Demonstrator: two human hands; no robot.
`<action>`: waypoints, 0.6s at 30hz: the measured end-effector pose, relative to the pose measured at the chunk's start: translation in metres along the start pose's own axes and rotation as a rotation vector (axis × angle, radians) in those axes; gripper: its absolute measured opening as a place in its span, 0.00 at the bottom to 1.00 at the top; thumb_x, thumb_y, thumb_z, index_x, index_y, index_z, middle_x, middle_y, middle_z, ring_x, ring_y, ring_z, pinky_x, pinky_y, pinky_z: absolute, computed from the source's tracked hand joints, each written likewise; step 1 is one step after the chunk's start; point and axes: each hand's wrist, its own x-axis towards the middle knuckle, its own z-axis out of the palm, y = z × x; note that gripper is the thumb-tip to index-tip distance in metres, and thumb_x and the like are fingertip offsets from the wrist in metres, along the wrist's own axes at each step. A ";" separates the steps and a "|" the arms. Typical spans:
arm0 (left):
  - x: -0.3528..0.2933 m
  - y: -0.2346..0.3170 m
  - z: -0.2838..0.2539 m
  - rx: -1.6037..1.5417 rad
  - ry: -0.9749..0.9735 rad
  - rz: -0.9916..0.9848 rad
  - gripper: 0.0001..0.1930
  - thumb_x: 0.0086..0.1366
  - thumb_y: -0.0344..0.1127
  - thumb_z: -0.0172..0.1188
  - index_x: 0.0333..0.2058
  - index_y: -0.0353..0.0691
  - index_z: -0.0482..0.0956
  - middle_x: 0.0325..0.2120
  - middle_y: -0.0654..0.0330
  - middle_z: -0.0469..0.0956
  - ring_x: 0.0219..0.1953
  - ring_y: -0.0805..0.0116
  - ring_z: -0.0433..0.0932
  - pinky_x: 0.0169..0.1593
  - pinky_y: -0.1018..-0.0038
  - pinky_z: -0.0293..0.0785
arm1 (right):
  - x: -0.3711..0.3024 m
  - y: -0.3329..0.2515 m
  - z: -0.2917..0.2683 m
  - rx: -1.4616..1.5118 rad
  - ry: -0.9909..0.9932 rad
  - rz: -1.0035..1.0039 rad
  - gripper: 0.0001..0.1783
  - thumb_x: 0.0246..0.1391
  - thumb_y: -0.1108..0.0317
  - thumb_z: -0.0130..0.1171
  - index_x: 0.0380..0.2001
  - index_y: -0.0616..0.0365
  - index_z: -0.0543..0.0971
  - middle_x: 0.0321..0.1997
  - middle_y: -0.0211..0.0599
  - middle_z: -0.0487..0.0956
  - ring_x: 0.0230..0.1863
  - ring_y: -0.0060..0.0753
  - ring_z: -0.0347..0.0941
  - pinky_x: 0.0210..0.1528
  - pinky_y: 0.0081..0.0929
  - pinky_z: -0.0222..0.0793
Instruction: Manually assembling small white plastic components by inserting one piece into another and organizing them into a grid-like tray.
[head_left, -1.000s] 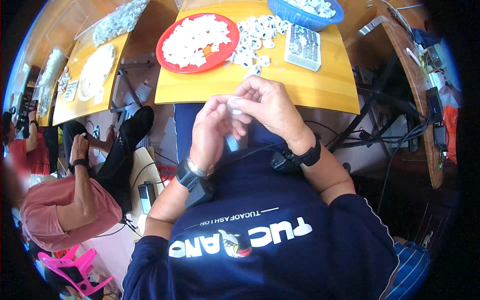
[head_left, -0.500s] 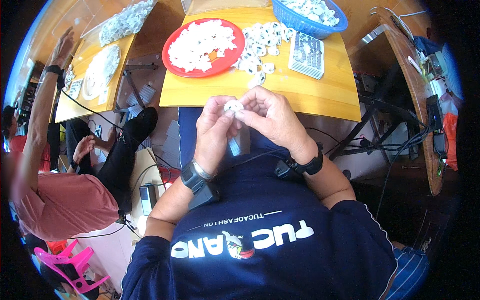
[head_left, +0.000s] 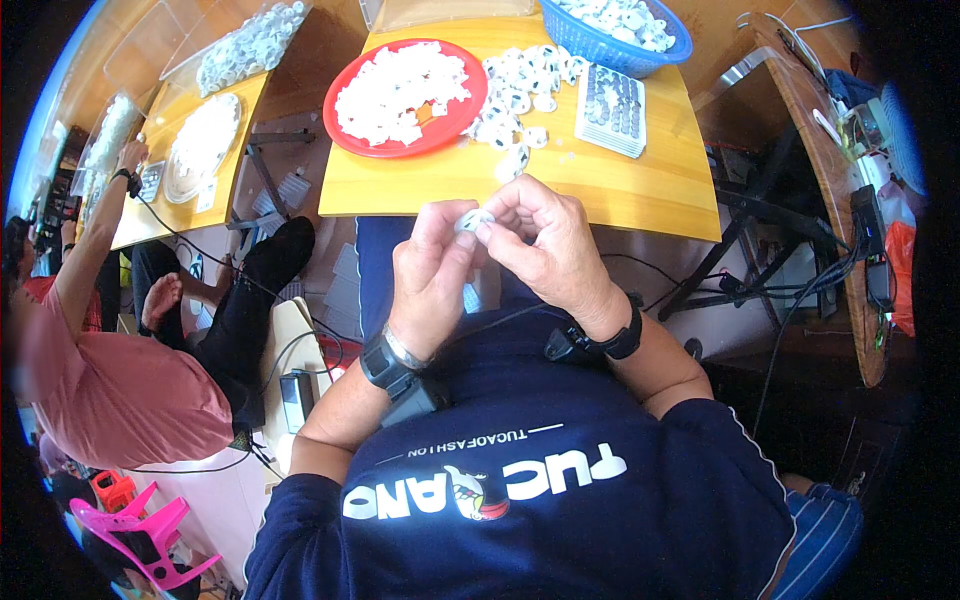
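Just in front of the table's near edge, a small round white piece with dark marks (head_left: 472, 221) is pinched in my fingertips. My left hand (head_left: 428, 268) grips it from one side with thumb and forefinger. From the other side my right hand (head_left: 556, 246) closes its thumb and fingers on it; its edges are partly covered. Similar round white pieces with black spots (head_left: 516, 100) lie in a loose heap beyond my hands. To the left of that heap is a red plate (head_left: 350, 142) loaded with small white pieces.
A blue basket (head_left: 610, 52) of white pieces stands at the back right of the yellow table (head_left: 640, 190). Near it lies a stack of white cards with grey discs (head_left: 612, 110). Cables hang at the right. A co-worker (head_left: 135, 395) sits left at another table.
The round piece has tilted between my fingertips, showing less of its face. At left, the co-worker's raised arm has come down toward their table.
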 end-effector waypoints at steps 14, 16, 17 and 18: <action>0.001 -0.008 0.005 -0.285 0.007 -0.102 0.09 0.67 0.27 0.48 0.45 0.36 0.70 0.25 0.65 0.75 0.23 0.81 0.71 0.27 0.83 0.68 | 0.000 0.002 0.005 0.018 0.035 -0.022 0.05 0.55 0.75 0.58 0.29 0.63 0.73 0.20 0.35 0.77 0.21 0.20 0.76 0.23 0.21 0.71; 0.001 -0.012 0.007 -0.368 0.039 -0.099 0.08 0.67 0.27 0.48 0.44 0.37 0.69 0.26 0.64 0.74 0.24 0.81 0.70 0.27 0.83 0.68 | 0.001 -0.001 0.007 0.053 0.013 -0.014 0.04 0.55 0.75 0.58 0.29 0.63 0.73 0.20 0.35 0.77 0.21 0.20 0.76 0.22 0.21 0.71; 0.001 -0.014 0.008 -0.453 0.072 -0.098 0.08 0.67 0.27 0.48 0.44 0.37 0.69 0.28 0.64 0.74 0.24 0.82 0.70 0.27 0.84 0.68 | 0.001 -0.002 0.008 0.088 -0.009 -0.005 0.04 0.56 0.75 0.58 0.30 0.63 0.73 0.20 0.35 0.77 0.21 0.19 0.76 0.22 0.20 0.70; 0.001 -0.014 0.008 -0.452 0.069 -0.097 0.08 0.67 0.27 0.48 0.44 0.37 0.69 0.28 0.64 0.74 0.24 0.82 0.70 0.27 0.84 0.68 | 0.001 -0.001 0.007 0.088 -0.007 -0.006 0.04 0.56 0.75 0.58 0.30 0.63 0.73 0.20 0.35 0.77 0.21 0.19 0.76 0.22 0.20 0.70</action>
